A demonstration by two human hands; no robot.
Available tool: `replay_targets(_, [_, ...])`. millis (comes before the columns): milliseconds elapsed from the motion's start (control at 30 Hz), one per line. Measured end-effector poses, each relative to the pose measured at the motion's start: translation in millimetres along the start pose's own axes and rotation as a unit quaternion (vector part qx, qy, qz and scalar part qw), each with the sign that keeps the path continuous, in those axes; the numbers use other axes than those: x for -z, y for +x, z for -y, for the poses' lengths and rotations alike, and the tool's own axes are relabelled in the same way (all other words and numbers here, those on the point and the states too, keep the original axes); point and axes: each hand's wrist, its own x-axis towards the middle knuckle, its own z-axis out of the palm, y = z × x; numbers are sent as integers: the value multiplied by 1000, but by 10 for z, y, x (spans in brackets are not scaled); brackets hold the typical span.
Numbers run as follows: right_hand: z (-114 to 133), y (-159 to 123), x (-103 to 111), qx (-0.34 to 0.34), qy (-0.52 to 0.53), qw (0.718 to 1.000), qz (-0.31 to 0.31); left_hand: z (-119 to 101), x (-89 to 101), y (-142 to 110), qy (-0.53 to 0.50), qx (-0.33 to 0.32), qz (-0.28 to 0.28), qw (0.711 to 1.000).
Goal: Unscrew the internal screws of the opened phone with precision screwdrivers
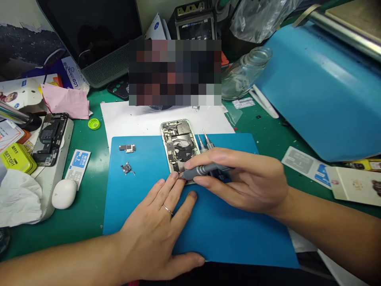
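Note:
An opened phone (177, 145) lies on a blue mat (143, 190), its inner parts exposed. My right hand (247, 180) is closed round a grey screwdriver (202, 171) whose tip points at the phone's lower left corner. My left hand (157, 226) rests flat on the mat with fingers stretched out, fingertips touching the phone's near edge; a ring is on one finger. Two more screwdrivers (205, 142) lie beside the phone's right side. Two small removed parts (127, 148) (127, 169) lie on the mat's left.
A second opened phone (49, 139) lies at left near a yellow box (14, 158), a white mouse-shaped object (64, 194) and a green cap (93, 124). A glass jar (242, 73) and a large blue sheet (321, 91) stand at right. A monitor (92, 35) is behind.

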Motion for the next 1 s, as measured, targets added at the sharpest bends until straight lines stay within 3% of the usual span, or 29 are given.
replay_targets(400, [97,126,83,-15,-30,999,35,11,-7,1,-9,-2,11,1000])
replay_targets(733, [44,78,59,17,-38,999,-1,25,-13,13,-17,-5,8,1000])
replay_targets(1000, [98,139,103,1,-57,998,35,20,-13,25,-3,-7,9,1000])
